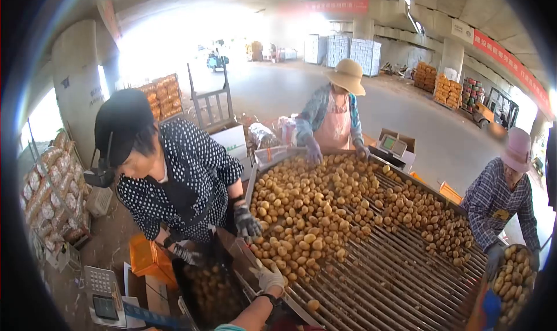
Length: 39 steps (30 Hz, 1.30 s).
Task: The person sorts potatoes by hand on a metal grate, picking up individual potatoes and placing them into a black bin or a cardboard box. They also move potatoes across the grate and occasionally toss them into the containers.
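Note:
My left hand (268, 277), in a pale glove with a dark watch at the wrist, reaches to the near left rim of a sorting table. Its fingers look spread, close beside the pile of small tan potatoes (301, 215). I see nothing held in it. My right hand is out of view. The potatoes cover the far and left part of the table's metal bars (383, 273). One loose potato (313, 305) lies near the front edge. Left of my arm, a dark chute or bin (209, 293) has more potatoes in it.
A co-worker in a dotted top (180, 180) leans over the left side. Another in a straw hat (339, 110) stands at the far side. A third in a pink hat (505, 186) is by a container of potatoes at right. An orange crate (151, 261) and scale (104, 296) stand left.

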Tool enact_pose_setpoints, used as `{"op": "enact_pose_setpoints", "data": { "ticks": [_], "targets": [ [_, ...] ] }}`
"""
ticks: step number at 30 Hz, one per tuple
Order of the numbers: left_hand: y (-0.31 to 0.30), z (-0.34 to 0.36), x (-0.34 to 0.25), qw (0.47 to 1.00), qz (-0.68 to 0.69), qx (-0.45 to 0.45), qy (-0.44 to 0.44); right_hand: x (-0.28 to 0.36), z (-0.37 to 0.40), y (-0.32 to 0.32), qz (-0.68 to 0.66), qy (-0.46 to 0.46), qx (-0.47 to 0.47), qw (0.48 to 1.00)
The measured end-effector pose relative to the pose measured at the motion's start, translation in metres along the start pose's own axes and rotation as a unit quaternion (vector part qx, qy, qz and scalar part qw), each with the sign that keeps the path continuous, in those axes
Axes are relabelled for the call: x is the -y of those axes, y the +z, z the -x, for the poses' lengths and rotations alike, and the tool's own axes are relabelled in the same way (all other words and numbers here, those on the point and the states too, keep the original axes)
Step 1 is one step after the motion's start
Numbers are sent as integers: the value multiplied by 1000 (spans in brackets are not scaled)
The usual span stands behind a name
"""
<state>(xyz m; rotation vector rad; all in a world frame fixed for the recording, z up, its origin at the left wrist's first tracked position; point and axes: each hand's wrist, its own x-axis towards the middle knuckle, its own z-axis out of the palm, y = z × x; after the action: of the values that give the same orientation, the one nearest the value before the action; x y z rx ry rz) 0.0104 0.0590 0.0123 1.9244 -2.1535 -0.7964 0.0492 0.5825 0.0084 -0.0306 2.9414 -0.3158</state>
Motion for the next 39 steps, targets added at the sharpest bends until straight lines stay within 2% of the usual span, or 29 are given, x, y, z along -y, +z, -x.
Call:
{"op": "enact_pose_setpoints", "data": {
  "ticks": [1,3,8,9,10,11,12,13,14,15,16,18,21,23,24,26,28,29,31,32,33,35,36,38,39],
  "targets": [
    [-13,6,-5,1000,12,12,9,-24,-15,-12,4,16,-5,1000],
    [-48,17,-27,989,46,132,-39,-82,-52,-41,4,54,-24,998],
    [-23,1,-13,990,40,132,-30,-263,-154,-103,-53,129,-83,987],
    [6,-14,2,997,11,73,-15,-298,-175,-102,-75,106,-94,987],
    [25,-18,8,1000,-21,16,9,-324,-194,-86,-65,25,-104,992],
    [22,-16,8,1000,0,-11,-6,-324,-173,-45,287,-169,-238,912],
    [19,-13,7,999,22,-38,-19,-182,-112,-16,189,-38,-131,973],
    [13,-11,7,991,-116,-52,46,-42,-41,-7,119,38,-47,991],
    [17,-21,6,998,-59,9,14,46,12,-2,87,58,18,994],
    [18,-25,3,999,-35,12,10,100,41,-2,48,48,64,996],
    [17,-24,3,1000,-20,2,18,110,44,-16,-93,55,53,993],
    [18,-20,1,1000,0,-8,24,89,43,21,-193,64,79,976],
    [17,-14,-6,999,14,-7,29,98,45,1,-159,103,94,977],
    [16,-12,-5,999,25,-6,25,106,49,-23,21,-109,67,992],
    [11,-8,-5,999,22,-9,23,106,44,-29,12,-109,76,991],
    [8,-6,-6,999,34,-5,11,120,19,-23,-150,-105,63,981],
    [2,2,-11,999,45,2,3,143,4,-42,-191,-168,-35,966],
    [1,2,-13,999,50,4,3,146,-6,-39,-193,-177,-26,965],
    [8,-5,-3,999,51,0,17,156,-37,-34,-199,-205,-128,950],
    [17,-15,7,998,44,-14,30,163,-46,-37,-200,-227,-119,946],
    [24,-27,15,997,26,-29,71,170,-48,-52,-151,-202,-111,961],
    [28,-33,20,997,23,-12,72,167,-64,-49,-41,-174,-76,981],
    [29,-34,23,997,21,-7,69,165,-70,-46,-40,-201,-67,977],
    [28,-29,23,996,14,-19,82,162,-88,-45,3,-173,-115,978],
    [21,-22,17,996,-3,-32,82,163,-102,-46,2,-201,-105,974]
  ]
}}
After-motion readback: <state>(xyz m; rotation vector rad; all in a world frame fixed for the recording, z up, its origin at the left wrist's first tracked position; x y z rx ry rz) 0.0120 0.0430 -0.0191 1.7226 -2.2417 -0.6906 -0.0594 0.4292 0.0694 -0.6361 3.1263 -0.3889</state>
